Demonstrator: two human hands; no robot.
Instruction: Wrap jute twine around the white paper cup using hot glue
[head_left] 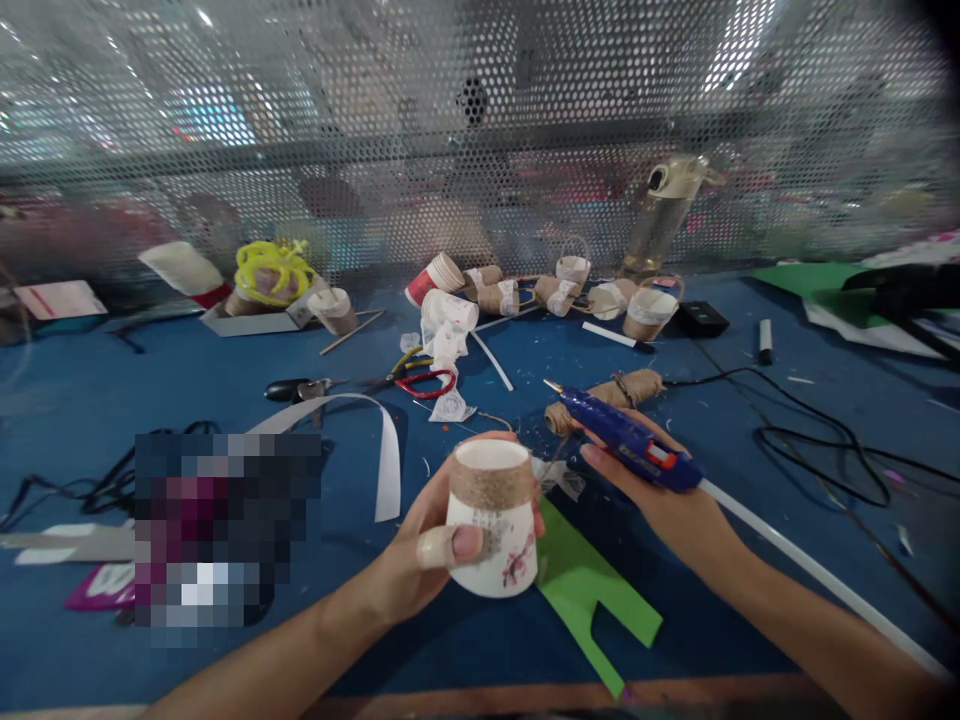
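Note:
A white paper cup (491, 550) with pink blossom print is gripped in my left hand (431, 540), its opening tilted toward me. Brown twine wraps a band (490, 487) around the cup below the rim. My left thumb wears a tan bandage and presses on the cup's side. My right hand (645, 470) is closed around a blue hot glue gun (630, 440), whose nozzle points up and left, apart from the cup. A long white glue stick (810, 565) sticks out of its back. Behind the gun lies a roll of twine (637, 387).
Green cut paper (592, 580) lies beneath the cup. Farther back stand small twine-wrapped baskets (651, 312), stacked paper cups (435, 278) and a clear bottle (664, 220). Red-handled scissors (425, 384), a white strip (388, 460) and black cable (817, 450) lie on the blue table (360, 630). Perforated metal forms the back.

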